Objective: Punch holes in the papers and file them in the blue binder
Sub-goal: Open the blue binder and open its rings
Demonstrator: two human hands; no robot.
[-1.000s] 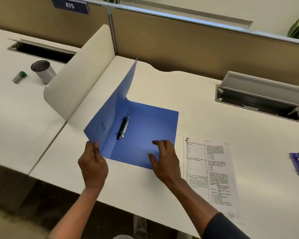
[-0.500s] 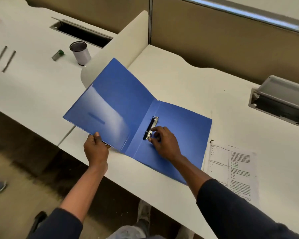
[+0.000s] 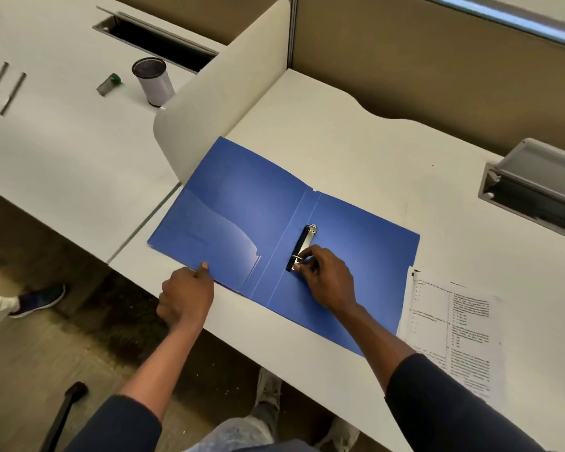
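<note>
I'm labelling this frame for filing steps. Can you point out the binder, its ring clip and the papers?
binder [image 3: 235, 220]: head view, on the open left cover.
ring clip [image 3: 304, 243]: head view, on the dark bar's middle.
papers [image 3: 463, 327]: head view, on the printed top sheet.

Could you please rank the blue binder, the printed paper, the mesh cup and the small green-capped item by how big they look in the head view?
1. blue binder, lying open
2. printed paper
3. mesh cup
4. green-capped item

The cup and the green-capped item sit farther from the camera, so they may look smaller than they are.
</note>
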